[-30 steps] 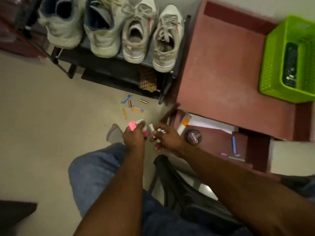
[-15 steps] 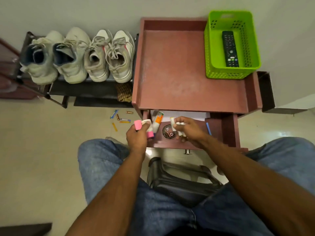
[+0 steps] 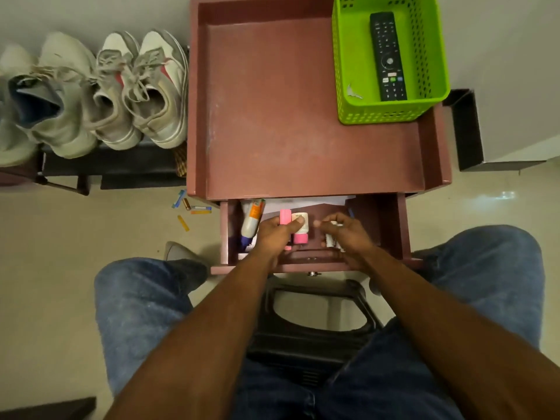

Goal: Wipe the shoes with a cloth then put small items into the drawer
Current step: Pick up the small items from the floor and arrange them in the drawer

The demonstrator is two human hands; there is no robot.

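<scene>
The red-brown drawer (image 3: 394, 225) of the side table is pulled out. Both my hands are inside it. My left hand (image 3: 274, 234) grips small pink and white items (image 3: 298, 227) over the drawer's middle. My right hand (image 3: 345, 234) holds small white items (image 3: 331, 239), partly hidden by the fingers. A white and orange tube (image 3: 252, 221) lies at the drawer's left end. Several small coloured items and batteries (image 3: 191, 207) lie on the floor left of the drawer. Pale sneakers (image 3: 142, 92) stand on a dark rack at the left.
On the table top (image 3: 288, 116) at the back right stands a green basket (image 3: 351, 65) with a black remote (image 3: 388, 56). A black stool (image 3: 312, 322) sits between my knees, under the drawer. White paper (image 3: 306, 204) lies at the drawer's back.
Both hands moved from the floor beside the shoe rack to the right and into the open drawer, carrying the small items. My view shifted to centre on the table.
</scene>
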